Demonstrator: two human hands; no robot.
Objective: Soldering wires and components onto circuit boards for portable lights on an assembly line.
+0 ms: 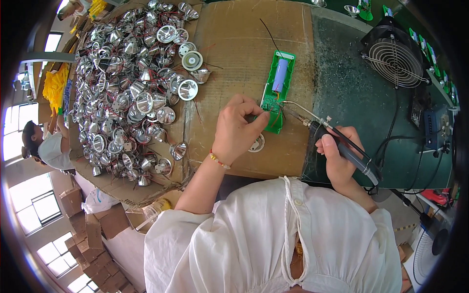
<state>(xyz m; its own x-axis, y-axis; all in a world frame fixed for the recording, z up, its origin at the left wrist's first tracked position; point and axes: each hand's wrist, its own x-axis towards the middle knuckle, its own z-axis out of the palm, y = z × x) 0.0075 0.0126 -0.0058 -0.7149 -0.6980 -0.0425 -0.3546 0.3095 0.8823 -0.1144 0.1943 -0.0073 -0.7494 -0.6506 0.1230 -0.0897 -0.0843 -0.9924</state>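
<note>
A green plastic housing (288,63) lies lengthwise on the cardboard sheet in front of me. It holds a lilac cylindrical battery cell (280,75) and, nearer to me, a small green circuit board (269,104) with thin wires. My left hand (238,124) is closed in a pinch at the board's left edge; what sits between the fingertips is hidden. My right hand (338,158) grips a soldering iron (346,150) with a thin curved metal tube along it. Its tip reaches the board from the right. Beside my left fingers, a silvery reflector cup (258,143) shows partly.
A large heap of shiny reflector cups (132,88) with wires fills the cardboard on the left. At the right stand a fan with a wire guard (395,61), a blue box (436,128) and cables. Another person (56,146) is at the far left.
</note>
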